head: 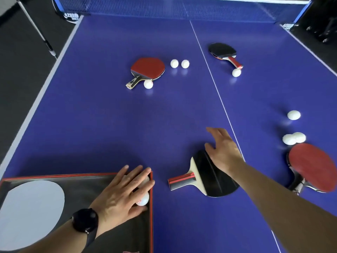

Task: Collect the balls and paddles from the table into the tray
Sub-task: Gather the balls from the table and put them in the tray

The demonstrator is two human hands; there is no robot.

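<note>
A black tray with a red rim sits at the table's near left corner. My left hand lies spread inside its right corner over two white balls. My right hand hovers open, fingers apart, over the far edge of a black paddle near me. Three more paddles lie on the blue table: a red one far left, a black one far right, a red one at the right edge. Loose balls: a pair, one by the red paddle's handle, one, one, and a touching pair.
The net spans the far end. A white centre line runs down the table. The table's left edge drops to a dark floor. A white oval patch shows on the tray's bottom.
</note>
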